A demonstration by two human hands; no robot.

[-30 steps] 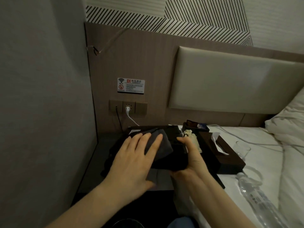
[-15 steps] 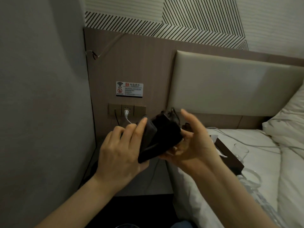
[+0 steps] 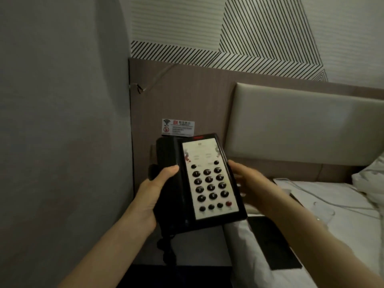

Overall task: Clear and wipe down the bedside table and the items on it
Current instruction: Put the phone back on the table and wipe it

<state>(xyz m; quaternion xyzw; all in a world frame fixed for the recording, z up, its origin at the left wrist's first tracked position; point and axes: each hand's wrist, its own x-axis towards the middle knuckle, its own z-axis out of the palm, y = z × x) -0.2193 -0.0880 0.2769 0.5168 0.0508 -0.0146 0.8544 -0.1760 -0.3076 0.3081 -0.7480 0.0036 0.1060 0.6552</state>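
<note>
The left hand (image 3: 145, 202) grips a black corded desk telephone (image 3: 199, 181), white keypad panel up, above the bedside table (image 3: 195, 246), right hand (image 3: 247, 183) cupping its far edge (print unreadable).

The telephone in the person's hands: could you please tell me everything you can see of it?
The telephone is black, apparently plastic, with a pale faceplate, round dark keys, one red key and a red strip on top. Its handset lies in the cradle on the left. It is held up, keypad facing the camera. The left hand grips the handset side, thumb over it; the right hand touches the right edge. A dark cord hangs below.
</note>
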